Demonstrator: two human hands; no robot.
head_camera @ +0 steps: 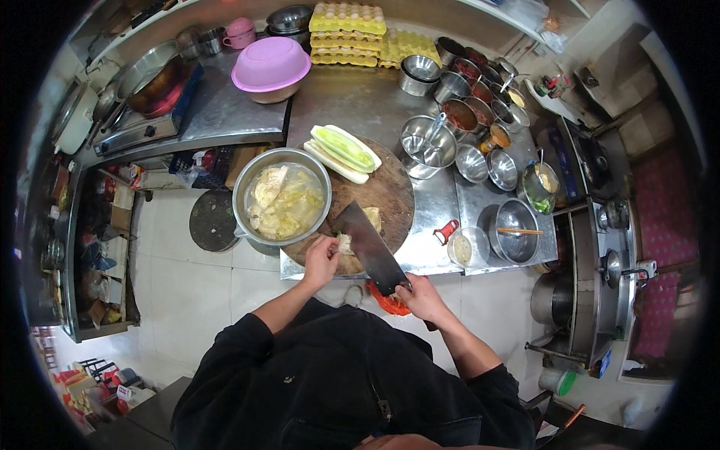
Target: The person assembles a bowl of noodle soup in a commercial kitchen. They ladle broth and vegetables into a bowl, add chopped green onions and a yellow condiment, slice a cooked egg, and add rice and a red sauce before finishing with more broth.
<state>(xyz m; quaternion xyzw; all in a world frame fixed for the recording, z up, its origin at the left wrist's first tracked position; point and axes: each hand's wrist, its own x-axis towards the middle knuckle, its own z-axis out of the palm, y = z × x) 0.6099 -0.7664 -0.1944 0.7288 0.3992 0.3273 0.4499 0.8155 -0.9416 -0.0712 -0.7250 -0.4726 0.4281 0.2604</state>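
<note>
My right hand (421, 298) grips the handle of a cleaver (368, 247), whose broad dark blade lies slantwise over the near part of a round wooden chopping board (396, 194). At the board's near left, the fingertips of my left hand (322, 260) hold a small pale piece of cabbage (344, 245). Another pale yellow piece (373, 217) lies just beyond the blade, partly hidden by it. A steel basin (239, 194) with cabbage (284, 202) in liquid stands at the board's left edge. Halved pale green vegetables (344, 152) lie on the board's far side.
Right of the board are a red peeler (446, 231), a clear bowl (475, 247), a steel bowl with chopsticks (514, 247) and several more steel bowls. Farther back stand egg trays (346, 42) and a pink basin (271, 64). A gas stove (140, 135) sits at the far left.
</note>
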